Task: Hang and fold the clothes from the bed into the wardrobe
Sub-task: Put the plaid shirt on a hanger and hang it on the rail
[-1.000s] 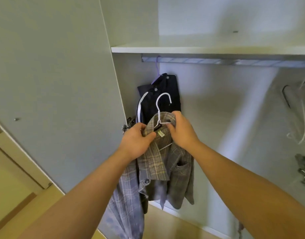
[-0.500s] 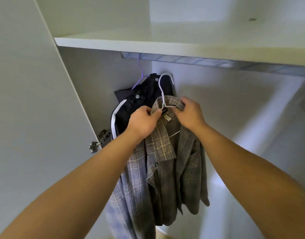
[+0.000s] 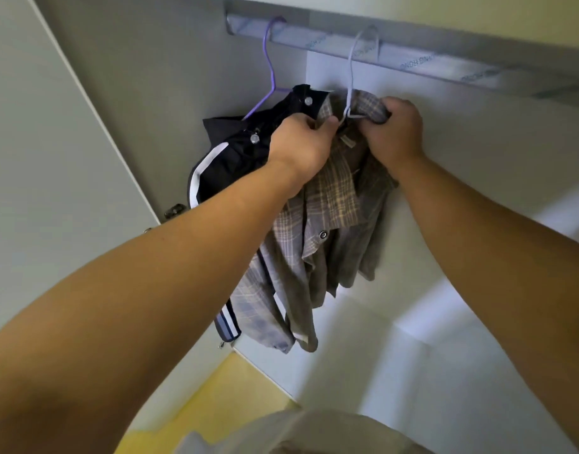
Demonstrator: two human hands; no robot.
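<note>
A grey plaid shirt [image 3: 327, 231] hangs on a white wire hanger [image 3: 353, 67] whose hook sits at the wardrobe rail [image 3: 445, 60]. My left hand [image 3: 301, 142] grips the left side of the shirt's collar. On the right side of the collar, my right hand [image 3: 393, 132] grips the fabric beside the hanger's neck. To the left, a dark jacket [image 3: 235, 152] with white stripes hangs from the rail on a purple hanger [image 3: 271, 63], touching the shirt.
The open wardrobe door [image 3: 52, 142] stands at the left with a hinge [image 3: 173, 211] on its edge. The wardrobe's pale back wall [image 3: 478, 175] and floor [image 3: 396, 371] lie behind and below. Yellow room floor [image 3: 199, 404] shows at the bottom.
Both hands have raised the plaid shirt on its white hanger up to the rail, and the hook now sits at the rail. The view has tilted upward and closer.
</note>
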